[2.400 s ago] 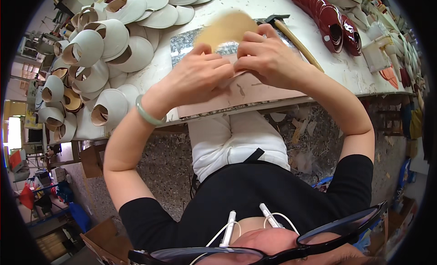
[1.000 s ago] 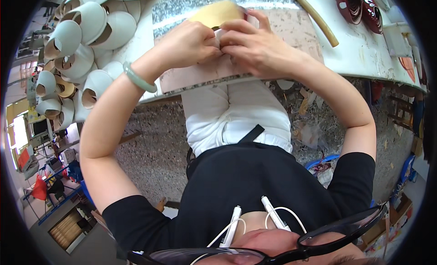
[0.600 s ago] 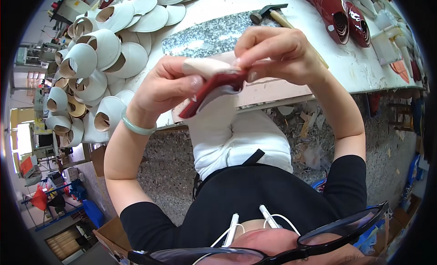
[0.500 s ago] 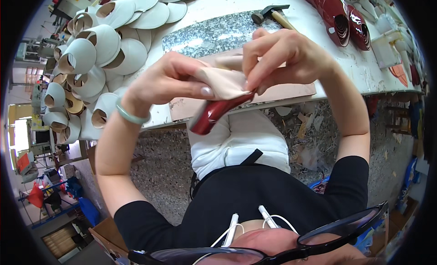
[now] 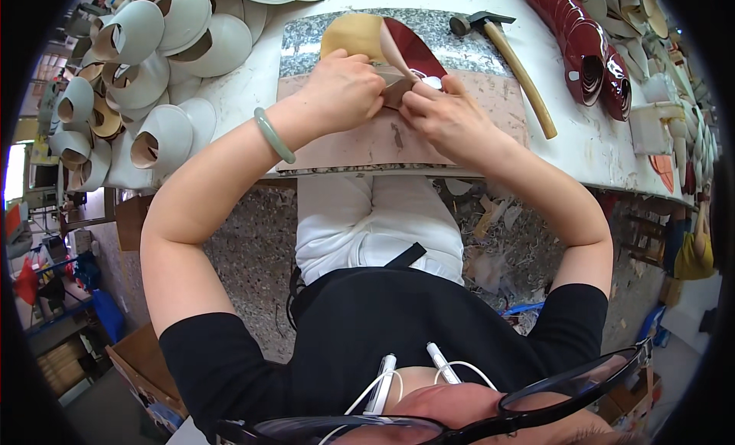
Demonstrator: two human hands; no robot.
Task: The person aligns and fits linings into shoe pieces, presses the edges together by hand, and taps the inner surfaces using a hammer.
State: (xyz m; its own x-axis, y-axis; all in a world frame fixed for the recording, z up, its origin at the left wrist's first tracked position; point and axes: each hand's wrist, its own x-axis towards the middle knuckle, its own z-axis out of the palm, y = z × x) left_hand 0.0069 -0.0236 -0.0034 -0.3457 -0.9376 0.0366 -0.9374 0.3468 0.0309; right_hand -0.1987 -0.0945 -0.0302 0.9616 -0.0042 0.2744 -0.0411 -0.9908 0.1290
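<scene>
Hands: left hand point(image 5: 343, 91) and right hand point(image 5: 442, 117) pinch red-and-tan leather piece point(image 5: 390, 51) on slab point(image 5: 459, 32).

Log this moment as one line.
left hand: grips shoe upper | right hand: pinches its edge | surface: stone slab | hammer: idle

A white counter point(image 5: 253, 101) spans twelve o'clock above a speckled, scrap-littered floor point(image 5: 245, 254), with cardboard boxes point(image 5: 145, 368) at seven and daylight at nine.
</scene>
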